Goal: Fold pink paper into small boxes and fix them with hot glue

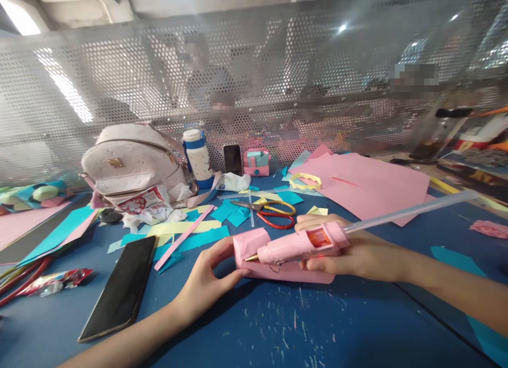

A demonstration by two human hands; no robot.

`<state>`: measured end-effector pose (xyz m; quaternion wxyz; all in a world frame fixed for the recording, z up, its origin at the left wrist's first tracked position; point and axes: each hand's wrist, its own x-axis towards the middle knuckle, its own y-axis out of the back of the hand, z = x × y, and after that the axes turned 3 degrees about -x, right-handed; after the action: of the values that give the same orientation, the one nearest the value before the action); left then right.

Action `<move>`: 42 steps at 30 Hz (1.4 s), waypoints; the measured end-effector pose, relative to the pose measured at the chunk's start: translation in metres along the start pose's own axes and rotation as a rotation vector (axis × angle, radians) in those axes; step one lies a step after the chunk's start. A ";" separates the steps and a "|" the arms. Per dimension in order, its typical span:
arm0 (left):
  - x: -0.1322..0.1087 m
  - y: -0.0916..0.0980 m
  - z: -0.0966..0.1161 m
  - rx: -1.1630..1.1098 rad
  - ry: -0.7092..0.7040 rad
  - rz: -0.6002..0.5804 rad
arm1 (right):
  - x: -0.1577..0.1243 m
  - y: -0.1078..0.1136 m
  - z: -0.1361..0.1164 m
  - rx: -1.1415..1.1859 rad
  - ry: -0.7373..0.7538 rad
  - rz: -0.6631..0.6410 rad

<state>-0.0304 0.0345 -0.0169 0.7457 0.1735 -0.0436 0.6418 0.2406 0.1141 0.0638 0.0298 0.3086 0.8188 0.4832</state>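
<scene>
My right hand (349, 251) is wrapped round a pink hot glue gun (301, 244), held level with its metal tip pointing left and a clear glue stick (408, 210) jutting out behind to the right. The tip sits against a folded pink paper piece (248, 246) lying on the blue table (278, 325). My left hand (206, 283) pinches the left end of that paper piece between thumb and fingers, holding it down.
A black phone (119, 294) lies left of my left arm. Red-and-yellow scissors (270, 212), paper scraps and strips, a large pink sheet (365, 182), a pale backpack (135, 164), a white bottle (197, 156) and a standing phone (233, 159) crowd the table. Perforated mesh (254, 82) closes the back.
</scene>
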 end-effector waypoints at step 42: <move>-0.001 0.000 -0.001 0.018 0.036 0.000 | 0.001 0.000 -0.006 -0.096 0.153 -0.016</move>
<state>-0.0308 0.0341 -0.0178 0.7447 0.1687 -0.0247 0.6452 0.2372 0.1096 0.0671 -0.0144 0.2626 0.7970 0.5438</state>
